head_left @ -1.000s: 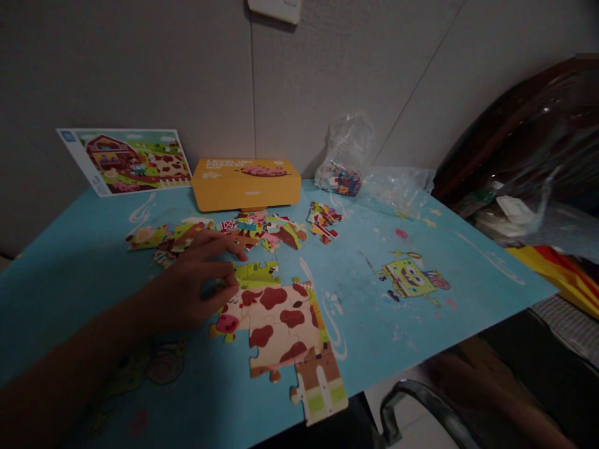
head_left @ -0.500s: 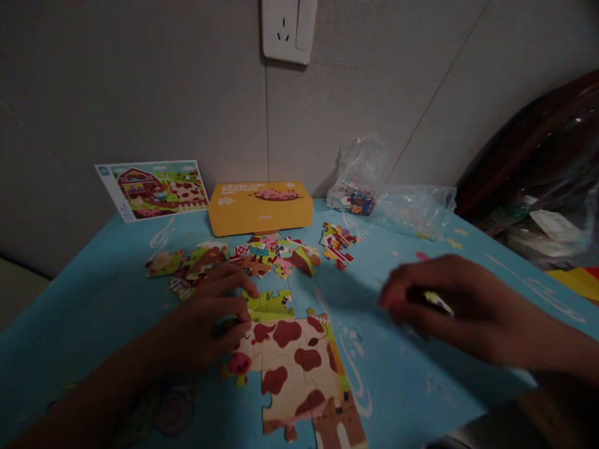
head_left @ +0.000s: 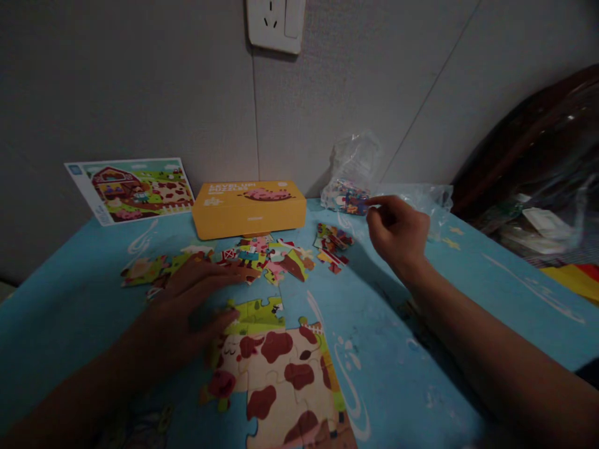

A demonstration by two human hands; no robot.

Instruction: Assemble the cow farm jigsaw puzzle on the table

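Note:
A partly joined jigsaw puzzle [head_left: 276, 374] lies in front of me, showing a brown-spotted cow, grass and a fence. My left hand [head_left: 191, 305] is over its left side with fingers apart. The thumb reaches the green grass pieces, and the fingers hover near the loose puzzle pieces [head_left: 248, 265]; nothing shows in its grasp. Farther right, my right hand [head_left: 400, 231] is raised above the table, fingers loosely curled and the index fingertip a little apart from the thumb. I see nothing in it. A small pile of puzzle pieces [head_left: 332, 240] lies to its left.
Against the wall stand a yellow puzzle box [head_left: 250, 212] and a picture card [head_left: 135, 187] of the farm scene. A clear plastic bag [head_left: 349, 187] with more pieces sits behind my right hand. Under my right forearm something small [head_left: 412, 308] lies on the blue tablecloth [head_left: 496, 299].
My right hand has moved away from me, up toward the plastic bag and small pile. My left hand has shifted left and its fingers have spread. The view has shifted slightly.

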